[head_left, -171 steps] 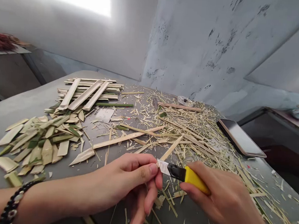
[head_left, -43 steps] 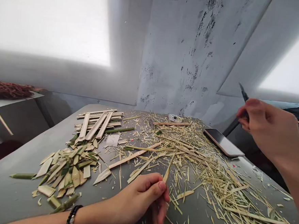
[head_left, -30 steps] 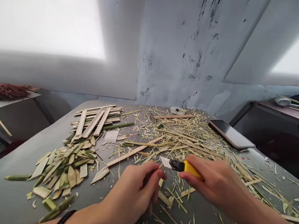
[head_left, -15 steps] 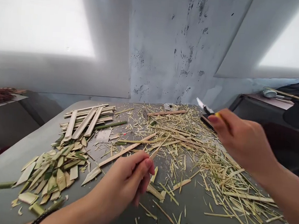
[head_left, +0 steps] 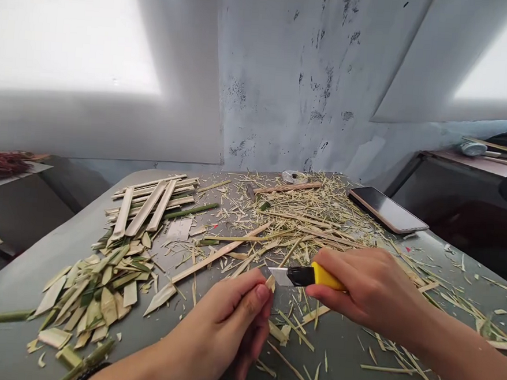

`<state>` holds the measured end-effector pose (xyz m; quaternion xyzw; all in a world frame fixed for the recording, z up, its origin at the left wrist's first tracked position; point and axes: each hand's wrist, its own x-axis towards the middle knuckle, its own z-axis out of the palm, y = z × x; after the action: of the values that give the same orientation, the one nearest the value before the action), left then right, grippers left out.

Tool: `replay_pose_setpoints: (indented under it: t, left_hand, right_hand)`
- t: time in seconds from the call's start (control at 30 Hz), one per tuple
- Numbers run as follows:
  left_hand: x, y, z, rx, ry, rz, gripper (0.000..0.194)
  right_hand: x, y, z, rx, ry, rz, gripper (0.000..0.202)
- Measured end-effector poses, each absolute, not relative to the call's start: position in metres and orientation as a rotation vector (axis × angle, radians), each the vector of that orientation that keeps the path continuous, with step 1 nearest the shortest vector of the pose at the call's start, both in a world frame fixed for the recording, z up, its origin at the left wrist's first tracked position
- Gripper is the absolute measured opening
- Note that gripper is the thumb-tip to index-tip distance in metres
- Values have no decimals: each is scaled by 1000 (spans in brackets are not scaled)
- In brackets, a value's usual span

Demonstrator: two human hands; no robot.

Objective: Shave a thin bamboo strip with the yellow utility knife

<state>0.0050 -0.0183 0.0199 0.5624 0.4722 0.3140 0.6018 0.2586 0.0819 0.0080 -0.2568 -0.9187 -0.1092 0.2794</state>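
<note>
My left hand (head_left: 227, 315) pinches a thin bamboo stick (head_left: 286, 260) between thumb and fingers, low over the grey table (head_left: 25, 278). The stick points up and away from me. Just to its right, my right hand (head_left: 368, 288) grips a yellow utility knife (head_left: 306, 275). The knife's bare blade points left and meets the stick right beside my left thumb. Bamboo shavings (head_left: 340, 242) lie thick under and behind both hands.
A heap of short cut bamboo pieces (head_left: 94, 289) lies at the left. Behind it is a stack of long flat bamboo slats (head_left: 148, 203). A phone (head_left: 386, 210) lies at the table's far right edge. A wall rises right behind the table.
Half a second ago my right hand was raised to the right with the knife swung away. Now it has come back down and left, blade against the stick.
</note>
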Motion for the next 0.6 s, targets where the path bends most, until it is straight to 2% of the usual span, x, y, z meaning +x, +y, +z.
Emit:
replay_pose_setpoints:
  t: [0.07, 0.17, 0.27, 0.33, 0.43, 0.6]
  left_hand:
    - [4, -22, 25, 1420, 1128, 661, 49]
    - [4, -26, 29, 1533, 1064, 488, 56]
    - [6, -25, 25, 1388, 1078, 607, 55]
    - [7, -21, 21, 1225, 1057, 701, 49]
    - [6, -16, 16, 1031, 875, 681, 41]
    - [2, -16, 15, 762, 677, 641, 37]
  right_hand:
    - [273, 99, 14, -889, -2348, -378, 56]
    - [307, 124, 33, -1162, -2112, -456, 56]
    - [326, 128, 49, -1387, -1924, -487, 54]
    - [320, 118, 49, -1308, -1977, -380, 50]
    - [298, 100, 37, -965, -2182, -152, 46]
    - [264, 77, 8, -645, -2413, -5, 54]
